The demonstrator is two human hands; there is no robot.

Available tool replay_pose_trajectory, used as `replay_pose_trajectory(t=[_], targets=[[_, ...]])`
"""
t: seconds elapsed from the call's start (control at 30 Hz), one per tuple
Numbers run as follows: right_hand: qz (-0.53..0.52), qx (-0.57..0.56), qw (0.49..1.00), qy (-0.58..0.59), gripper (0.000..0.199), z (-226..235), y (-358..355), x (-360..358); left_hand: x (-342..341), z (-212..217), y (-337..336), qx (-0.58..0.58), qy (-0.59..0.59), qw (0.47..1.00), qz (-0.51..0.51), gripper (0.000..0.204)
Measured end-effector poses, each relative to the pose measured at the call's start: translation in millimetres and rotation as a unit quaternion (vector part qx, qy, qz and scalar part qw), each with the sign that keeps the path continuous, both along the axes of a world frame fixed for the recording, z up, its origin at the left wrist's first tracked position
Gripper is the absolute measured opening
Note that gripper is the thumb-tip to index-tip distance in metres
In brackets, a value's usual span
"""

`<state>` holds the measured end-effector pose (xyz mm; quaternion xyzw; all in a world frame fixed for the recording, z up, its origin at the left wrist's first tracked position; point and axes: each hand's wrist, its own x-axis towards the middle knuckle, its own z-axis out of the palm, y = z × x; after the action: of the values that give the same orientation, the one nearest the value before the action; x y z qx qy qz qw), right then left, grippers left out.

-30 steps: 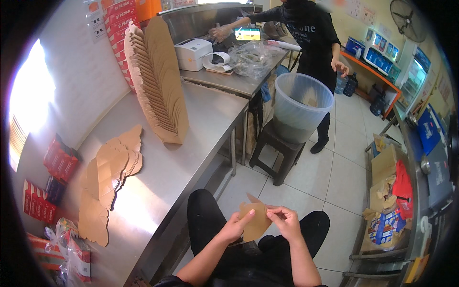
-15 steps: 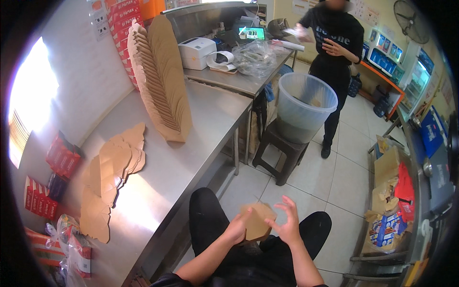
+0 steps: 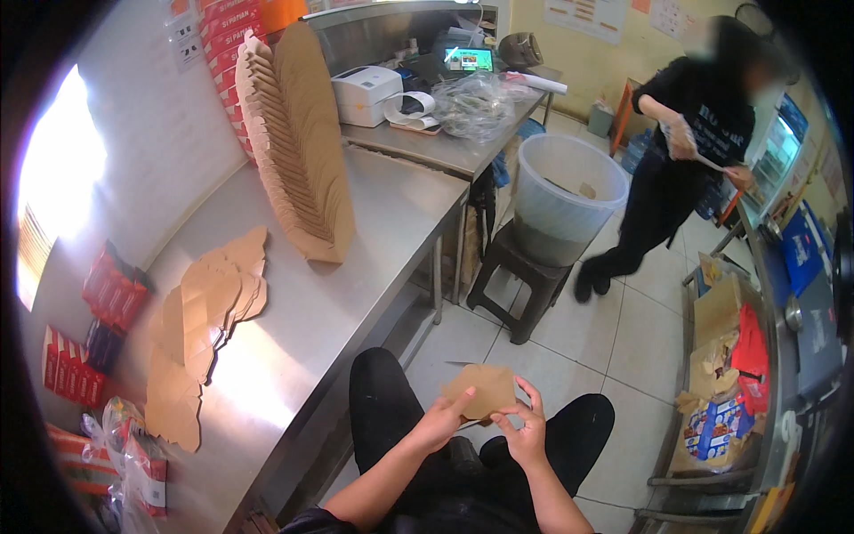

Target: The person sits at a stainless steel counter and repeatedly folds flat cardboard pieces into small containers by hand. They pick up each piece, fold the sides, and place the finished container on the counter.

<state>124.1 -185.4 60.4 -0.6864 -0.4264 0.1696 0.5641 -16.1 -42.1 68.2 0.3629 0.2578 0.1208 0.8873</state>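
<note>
While open floor spreads toward twelve o'clock, my left hand (image 3: 438,424) and right hand (image 3: 525,429) pinch the cardboard blank (image 3: 480,392), long axis nine-to-three, steel table (image 3: 356,294) edge at nine.

Mount: single head-worn fisheye view, the left camera of a side-by-side pair.
Facing: looked down and forward over the seated person's lap; forearms entered from the lower edge.
Nearness: closest to the left hand (image 3: 438,425) and right hand (image 3: 527,436), which held a brown cardboard piece (image 3: 481,391) just above the knees.
Left side: the steel table (image 3: 356,294) ran away from the lens, edges bowed by the lens.
Far field: tiled floor, a bucket (image 3: 566,198) on a stool, and another person (image 3: 676,151) standing well apart, upper right.
Rim: dark vignette ringed the picture.
Shared field: none, one view only.
</note>
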Motion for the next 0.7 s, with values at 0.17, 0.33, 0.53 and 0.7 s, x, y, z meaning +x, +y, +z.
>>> replay_pose_trajectory(t=[0.17, 0.33, 0.53, 0.7], targets=[[-0.061, 0.016, 0.976, 0.207, 0.016, 3.9, 8.6, -19.7, -0.2, -8.8, -5.8, 0.092, 0.04, 0.995, 0.028, 0.046], [-0.081, 0.043, 0.969, 0.23, 0.016, -6.7, 11.2, -24.6, -0.8, 2.2, -6.6, 0.126, 0.094, 0.988, -0.003, 0.045], [-0.075, 0.073, 0.957, 0.272, 0.018, 1.5, 14.7, -23.3, 6.1, -0.4, -10.8, 0.031, 0.067, 0.995, 0.066, 0.049], [-0.045, 0.058, 0.942, 0.329, 0.021, -8.0, 7.2, -10.4, 4.3, -7.4, -11.9, 0.015, 0.042, 0.998, 0.053, 0.051]])
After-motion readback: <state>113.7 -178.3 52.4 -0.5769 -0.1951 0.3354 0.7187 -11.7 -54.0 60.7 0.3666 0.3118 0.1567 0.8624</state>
